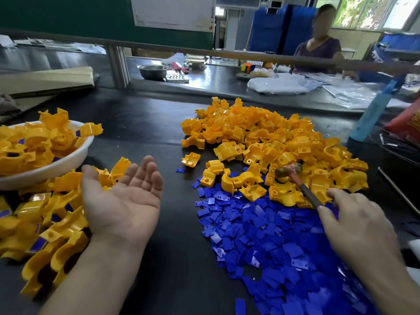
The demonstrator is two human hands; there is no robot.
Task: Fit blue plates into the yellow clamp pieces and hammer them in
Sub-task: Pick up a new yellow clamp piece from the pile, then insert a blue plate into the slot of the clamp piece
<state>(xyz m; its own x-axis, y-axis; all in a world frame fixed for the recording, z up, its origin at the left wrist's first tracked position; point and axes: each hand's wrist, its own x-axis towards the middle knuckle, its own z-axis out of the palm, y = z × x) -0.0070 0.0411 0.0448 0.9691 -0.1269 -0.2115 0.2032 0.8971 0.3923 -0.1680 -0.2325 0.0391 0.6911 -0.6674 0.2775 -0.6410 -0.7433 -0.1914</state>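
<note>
One hammer (289, 170), one plate heap (268, 235), two clamp heaps (272, 137). Left hand's (122, 201) fingers (147, 169) wide, empty; right hand's (356, 223) grip unclear.

Hammer (303, 188) seemingly atop clamp pieces (261, 133)

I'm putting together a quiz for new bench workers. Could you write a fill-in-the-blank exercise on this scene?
1. The left hand is turned palm up and holds ____.
2. The hammer rests with its head on the pile of ____ clamp pieces.
3. The right hand is over the loose ____ plates.
4. On the left, a ____ bowl holds more clamp pieces.

Missing words: nothing; yellow; blue; white
</note>
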